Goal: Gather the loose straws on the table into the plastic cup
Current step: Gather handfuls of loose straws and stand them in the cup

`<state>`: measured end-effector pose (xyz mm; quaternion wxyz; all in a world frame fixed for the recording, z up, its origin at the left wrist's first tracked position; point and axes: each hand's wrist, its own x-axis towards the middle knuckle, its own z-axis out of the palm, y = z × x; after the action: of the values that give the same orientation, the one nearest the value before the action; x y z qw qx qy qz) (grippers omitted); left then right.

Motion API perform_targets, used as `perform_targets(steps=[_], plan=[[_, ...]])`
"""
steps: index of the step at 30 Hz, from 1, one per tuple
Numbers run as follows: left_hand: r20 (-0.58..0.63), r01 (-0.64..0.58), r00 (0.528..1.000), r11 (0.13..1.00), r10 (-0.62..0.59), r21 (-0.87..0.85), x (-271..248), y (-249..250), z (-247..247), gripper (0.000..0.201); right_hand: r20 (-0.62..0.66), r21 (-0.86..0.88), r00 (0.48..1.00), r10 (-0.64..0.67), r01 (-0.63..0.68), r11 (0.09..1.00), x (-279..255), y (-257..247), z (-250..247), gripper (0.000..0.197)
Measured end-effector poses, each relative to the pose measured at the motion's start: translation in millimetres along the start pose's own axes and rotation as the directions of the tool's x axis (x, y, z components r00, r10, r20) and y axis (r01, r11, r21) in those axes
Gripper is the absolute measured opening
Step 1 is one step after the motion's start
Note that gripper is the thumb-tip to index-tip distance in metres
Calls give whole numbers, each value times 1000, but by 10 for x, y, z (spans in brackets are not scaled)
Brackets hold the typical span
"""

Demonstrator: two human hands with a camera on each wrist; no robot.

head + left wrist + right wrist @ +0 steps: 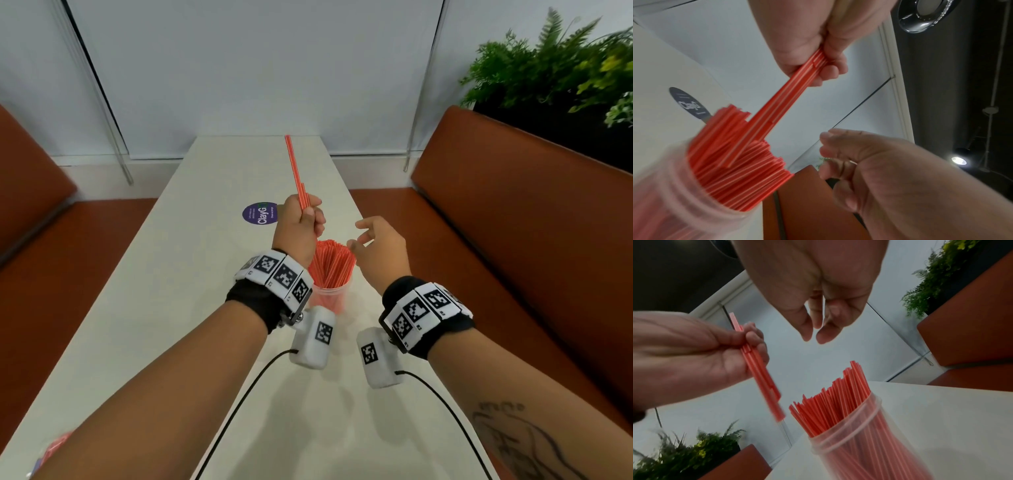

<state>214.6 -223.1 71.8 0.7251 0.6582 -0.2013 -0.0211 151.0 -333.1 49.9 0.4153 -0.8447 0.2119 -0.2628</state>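
The clear plastic cup [329, 297] stands upright on the long white bench [191, 274], close in front of the person and between the two wrists, and it is already packed with thin red straws with fine white stripes [331, 262] that fan out above its rim. At about 11 o'clock from the cup, the left hand [298, 229] is closed round a small bundle of the same red straws [297, 174]; the bundle points up and away, and its lower ends hang just above the straws in the cup, probably so that they can be aimed into a gap before they are let go. The ends in the bundle are not level, which may make them catch on the packed ones. The right hand [378, 250], at about 1 o'clock from the cup, holds nothing; its fingers are loosely curled and a little apart, near the tops of the straws, perhaps ready to steady or part them. The base of the cup is hidden behind the left wrist band and its camera. Both wrist views are blurred, so I cannot count the straws in the bundle. At the near left corner of the bench something red [56, 447] is cut off by the frame; it could be more straws, but I cannot tell. A round purple sticker [259, 213] lies at 11 o'clock beyond the hands.
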Motion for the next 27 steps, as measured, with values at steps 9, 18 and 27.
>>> perform_targets(steps=[9,18,27], plan=[[74,36,996,987,-49,160,-38,-395,374,25,11,61,994,111,-112,992,-75,336,-24,14],[64,106,989,940,-134,326,-121,-549,330,34,33,-77,997,70,-67,995,-105,387,-12,31],[76,-175,983,730,167,660,-37,-510,-72,40,279,-415,944,-173,282,865,-34,243,47,57]])
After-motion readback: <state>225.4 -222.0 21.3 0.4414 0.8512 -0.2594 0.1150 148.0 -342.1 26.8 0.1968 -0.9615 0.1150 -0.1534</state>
